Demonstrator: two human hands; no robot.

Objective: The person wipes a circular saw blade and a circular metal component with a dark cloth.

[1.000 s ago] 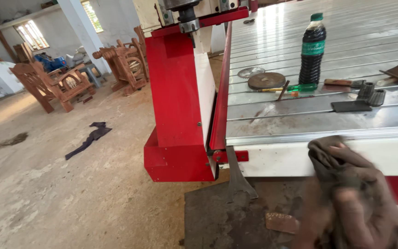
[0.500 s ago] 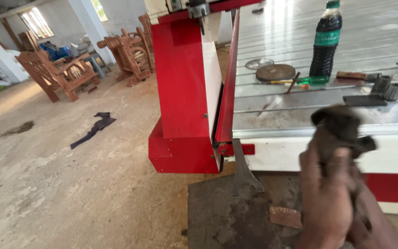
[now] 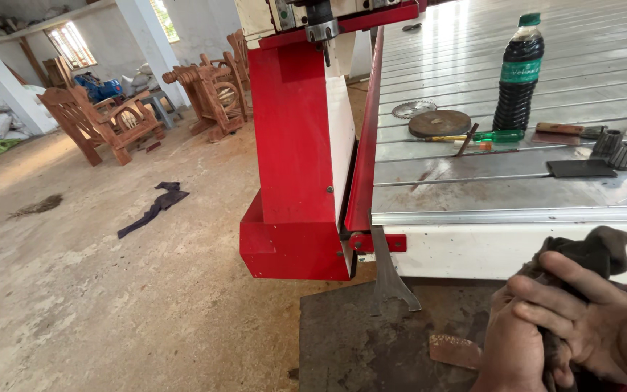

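My left hand (image 3: 514, 353) and my right hand (image 3: 598, 324) are together at the lower right, both closed on a dark crumpled rag (image 3: 591, 250). The rag's top sticks up above my right fingers, in front of the white side of the machine table (image 3: 473, 250). On the slotted metal bed above stand a dark bottle with a green cap (image 3: 518, 76), a green-handled screwdriver (image 3: 493, 136), a round disc (image 3: 440, 123) and a small saw blade (image 3: 413, 109).
A red gantry column (image 3: 295, 160) stands at the table's left end. A flat metal wrench (image 3: 390, 272) leans below it over a dark mat (image 3: 371, 341) with a brick piece (image 3: 455, 350). Black clamp parts (image 3: 615, 149) lie at right. Wooden chairs (image 3: 99, 123) and a dark cloth strip (image 3: 154, 207) are on the floor at left.
My hands and the rag have dropped down and to the right, from the table's edge to below it. Both hands are now wrapped on the rag.
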